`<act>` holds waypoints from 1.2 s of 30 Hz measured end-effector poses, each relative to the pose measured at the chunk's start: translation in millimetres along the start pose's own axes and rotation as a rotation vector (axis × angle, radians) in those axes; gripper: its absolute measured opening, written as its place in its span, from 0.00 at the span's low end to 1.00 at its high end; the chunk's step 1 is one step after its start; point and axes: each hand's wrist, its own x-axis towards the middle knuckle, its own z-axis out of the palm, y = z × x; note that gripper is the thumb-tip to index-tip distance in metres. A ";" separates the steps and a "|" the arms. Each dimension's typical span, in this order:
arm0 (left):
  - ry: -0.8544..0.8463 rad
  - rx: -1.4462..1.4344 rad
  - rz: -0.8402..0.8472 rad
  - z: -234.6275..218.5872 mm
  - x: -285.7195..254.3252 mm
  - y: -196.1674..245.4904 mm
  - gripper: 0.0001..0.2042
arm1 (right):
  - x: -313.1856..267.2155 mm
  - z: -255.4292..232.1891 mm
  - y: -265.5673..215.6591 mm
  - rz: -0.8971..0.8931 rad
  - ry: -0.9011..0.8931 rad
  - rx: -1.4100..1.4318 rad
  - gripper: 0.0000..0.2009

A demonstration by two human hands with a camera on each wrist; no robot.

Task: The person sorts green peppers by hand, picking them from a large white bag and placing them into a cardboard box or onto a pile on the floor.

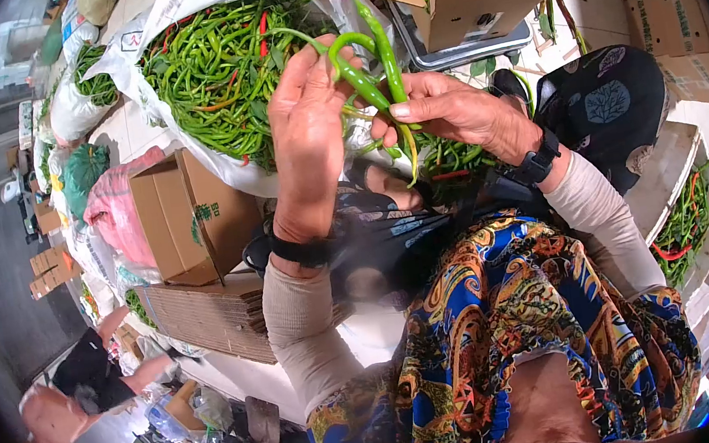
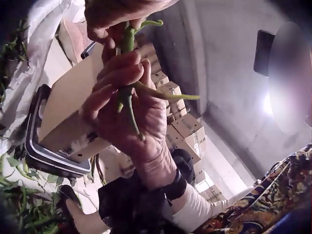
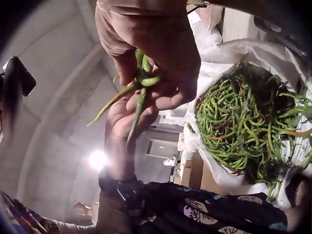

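Both hands are raised in front of the chest, close together around several long green chili peppers (image 1: 368, 89). The right hand (image 1: 463, 114) grips them between thumb and fingers; their thin tips, one yellowish, stick out below. At the stem end, the left hand (image 1: 307, 131) pinches a curled pepper between thumb and fingertips. In the left wrist view, the right hand (image 2: 134, 122) has its fingers curled round the peppers (image 2: 127, 105), the left hand (image 2: 122, 17) right above. The right wrist view has the pepper tips (image 3: 139, 109) hanging between the two hands.
A white sack (image 1: 217, 169) full of green and some red chilies stands ahead. A cardboard box (image 1: 479, 10) of peppers sits on a scale (image 1: 475, 52) at front right. An open carton (image 1: 166, 217) and flattened cardboard (image 1: 208, 321) lie left; a white crate (image 1: 664, 177) of chilies stands right.
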 end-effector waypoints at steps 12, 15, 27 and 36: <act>0.089 0.158 0.035 -65.1 -2.6 99.1 0.17 | -25.8 -6.5 -143.3 -0.225 0.456 -0.821 0.15; 0.156 0.327 -0.021 -102.3 -11.0 108.0 0.18 | -25.2 -52.4 -154.6 -0.440 0.623 -0.847 0.20; 0.267 0.654 -0.371 -287.0 -43.4 -159.9 0.19 | -24.9 14.1 -59.2 -0.817 0.966 -2.021 0.16; 0.373 1.641 0.026 -269.4 25.2 -217.5 0.15 | -13.1 -23.9 75.7 0.148 0.282 -1.450 0.12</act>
